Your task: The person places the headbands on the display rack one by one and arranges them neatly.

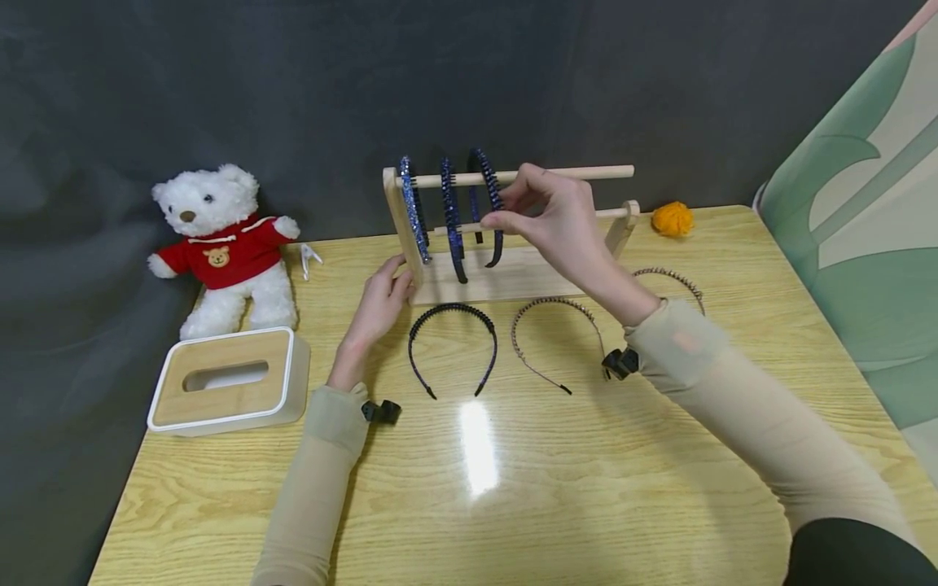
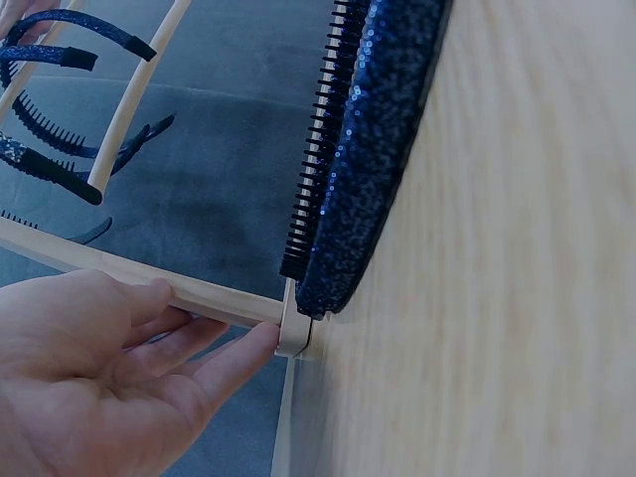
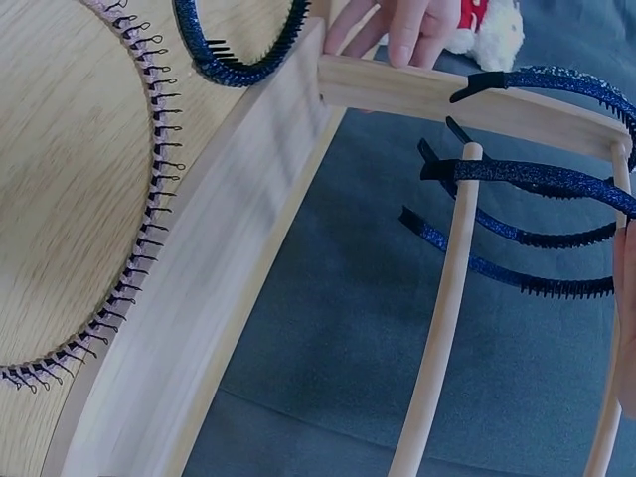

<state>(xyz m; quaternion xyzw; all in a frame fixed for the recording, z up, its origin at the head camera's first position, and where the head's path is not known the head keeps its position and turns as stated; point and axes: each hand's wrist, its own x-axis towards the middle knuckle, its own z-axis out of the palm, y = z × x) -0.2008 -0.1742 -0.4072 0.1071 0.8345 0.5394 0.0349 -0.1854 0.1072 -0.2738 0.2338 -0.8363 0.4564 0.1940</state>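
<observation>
A wooden headband stand (image 1: 513, 277) has two rods; blue sequined headbands hang over its upper rod. My left hand (image 1: 379, 299) holds the stand's left end low down, thumb and fingers on either side of the wood (image 2: 214, 298). At the upper rod, my right hand (image 1: 560, 216) pinches the rightmost hanging headband (image 1: 487, 183) between thumb and fingers. To its left hang a dark blue headband (image 1: 449, 220) and a lighter glittery headband (image 1: 412, 207). In the right wrist view, only a sliver of the right hand (image 3: 626, 323) shows.
On the table before the stand lie a dark toothed headband (image 1: 452, 308), a beaded headband (image 1: 517, 338) and another beaded headband (image 1: 677, 278), partly behind the right arm. A white teddy bear (image 1: 238, 256), tissue box (image 1: 227, 382) and small white clip (image 1: 309, 259) stand left; an orange ball (image 1: 672, 219) sits right.
</observation>
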